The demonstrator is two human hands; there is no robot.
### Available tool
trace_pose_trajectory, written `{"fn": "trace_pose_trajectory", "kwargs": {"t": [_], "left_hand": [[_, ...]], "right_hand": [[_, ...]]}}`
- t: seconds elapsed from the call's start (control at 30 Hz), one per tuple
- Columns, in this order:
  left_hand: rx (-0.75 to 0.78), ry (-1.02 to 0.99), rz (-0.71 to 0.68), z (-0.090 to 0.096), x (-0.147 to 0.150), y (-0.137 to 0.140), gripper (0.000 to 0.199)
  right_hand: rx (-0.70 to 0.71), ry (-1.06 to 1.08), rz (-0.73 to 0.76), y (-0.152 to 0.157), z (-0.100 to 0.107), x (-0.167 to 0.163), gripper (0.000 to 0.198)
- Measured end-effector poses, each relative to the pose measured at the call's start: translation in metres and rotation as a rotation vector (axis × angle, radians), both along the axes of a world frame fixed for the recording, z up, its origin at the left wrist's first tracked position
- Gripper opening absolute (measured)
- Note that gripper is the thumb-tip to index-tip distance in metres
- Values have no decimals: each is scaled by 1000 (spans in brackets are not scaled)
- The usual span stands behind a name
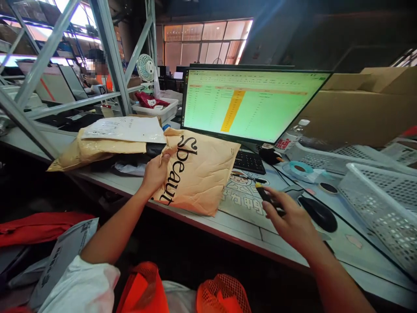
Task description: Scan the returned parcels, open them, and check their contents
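Jutting rightward from the left hand (156, 174) is a mailer (205, 174) (lettered).

A fan (145, 68) stands beside a metal frame (110, 48), 1 capped bottle (296, 134) before a cardboard box (355, 114).

Counts: two own hands, one left hand (156, 174), one right hand (291, 215). One printed mailer (198, 174), one black handheld tool (266, 199). Parcel pile (124, 129): at least three, rest hidden. One monitor (208, 104), one keyboard (250, 162), one mouse (317, 214), one bottle (296, 132), one pale-green fan (145, 67). Three white baskets (384, 217). One co-worker (108, 82).
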State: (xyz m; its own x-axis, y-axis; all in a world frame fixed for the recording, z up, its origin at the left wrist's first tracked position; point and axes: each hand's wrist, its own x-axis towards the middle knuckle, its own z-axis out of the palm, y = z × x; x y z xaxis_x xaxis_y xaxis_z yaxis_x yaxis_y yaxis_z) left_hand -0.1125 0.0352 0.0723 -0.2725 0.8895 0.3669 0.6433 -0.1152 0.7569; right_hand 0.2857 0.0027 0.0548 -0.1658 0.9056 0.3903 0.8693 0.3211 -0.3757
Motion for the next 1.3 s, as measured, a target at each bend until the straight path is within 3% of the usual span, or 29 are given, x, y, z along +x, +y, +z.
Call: {"fn": "trace_pose_trajectory", "kwargs": {"t": [0.1,0.17,0.23,0.3,0.33,0.4,0.5,0.63,0.7,0.8,0.9,0.93,1.03,1.1,1.17,1.23,1.3], "left_hand": [[41,138,139,-9,1,2,59],[114,303,106,-21,5,6,73],[84,425,-127,-40,10,12,68],[-25,418,-356,-60,14,18,54],[-57,384,-408,-69,16,21,48],[-53,325,-405,-80,19,22,39],[3,315,-354,-81,21,16,35],[70,402,-310,-72,25,4,35],[86,470,-328,-70,25,-1,37],[92,533,-357,-69,21,-6,40],[49,524,-363,-61,13,-10,41],[22,511,-378,-56,12,-11,39],[-36,453,-430,-39,14,-9,28],[-47,421,-447,-29,21,-5,31],[-70,409,-461,-25,30,0,27],[-94,372,-473,-27,37,3,18],[-93,293,-459,-32,44,3,15]], "right_hand": [[89,40,256,-15,43,-43,46],[102,36,365,-13,54,-69,43],[80,28,441,0,50,-87,41],[45,5,502,20,38,-99,40],[27,-15,527,30,31,-103,40],[-5,-72,562,46,19,-110,41],[-32,-171,584,54,8,-123,42],[19,-290,571,47,10,-137,43],[50,-342,563,49,17,-127,44],[71,-406,362,67,27,-75,44],[70,-455,-94,80,22,-3,45],[49,-456,-157,80,14,17,47],[-118,-460,-161,62,-23,48,52],[-206,-469,-172,45,-46,49,54],[-192,-464,-203,32,-58,37,54],[-70,-376,-162,23,-56,12,51],[70,-205,14,15,-46,-28,45]]}}
